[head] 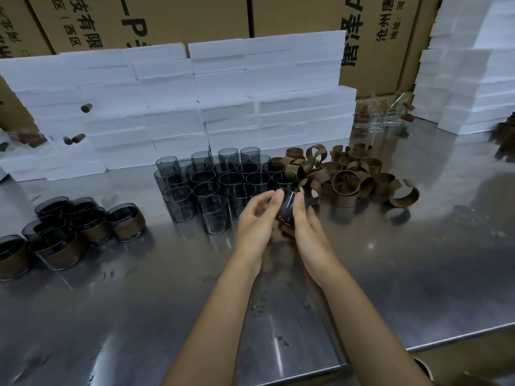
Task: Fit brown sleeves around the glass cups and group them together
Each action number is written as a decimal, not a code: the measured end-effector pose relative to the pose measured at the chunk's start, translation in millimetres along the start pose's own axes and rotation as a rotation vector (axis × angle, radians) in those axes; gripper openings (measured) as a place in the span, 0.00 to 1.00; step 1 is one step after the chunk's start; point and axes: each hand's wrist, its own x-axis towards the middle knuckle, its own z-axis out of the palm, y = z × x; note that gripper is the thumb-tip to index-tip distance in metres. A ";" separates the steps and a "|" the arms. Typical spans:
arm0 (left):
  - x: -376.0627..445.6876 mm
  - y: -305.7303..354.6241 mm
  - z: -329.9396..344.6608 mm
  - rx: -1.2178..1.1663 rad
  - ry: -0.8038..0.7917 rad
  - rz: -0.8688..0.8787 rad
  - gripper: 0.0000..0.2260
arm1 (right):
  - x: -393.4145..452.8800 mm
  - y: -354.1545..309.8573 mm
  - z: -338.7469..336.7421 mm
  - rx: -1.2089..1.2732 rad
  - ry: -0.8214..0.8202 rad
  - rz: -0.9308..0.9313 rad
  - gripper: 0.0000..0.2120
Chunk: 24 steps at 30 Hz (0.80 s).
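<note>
Both hands meet above the steel surface: the left hand and right hand curl their grip round one dark glass cup wearing a brown sleeve, fingertips pinching its upper rim. Bare cups stand just behind, loose sleeves right, finished sleeved cups far left; open steel lies nearer.

cups smoky grey | sleeves brown | foam blocks white

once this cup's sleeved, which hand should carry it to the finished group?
Probably left. The sleeved cups sit on the left hand's side; the right hand is nearer the loose sleeves. Both now grip the cup.
</note>
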 end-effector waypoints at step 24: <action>-5.6 -5.8 7.8 0.267 -0.089 0.041 0.31 | 2.0 3.6 -0.3 0.085 -0.060 -0.025 0.37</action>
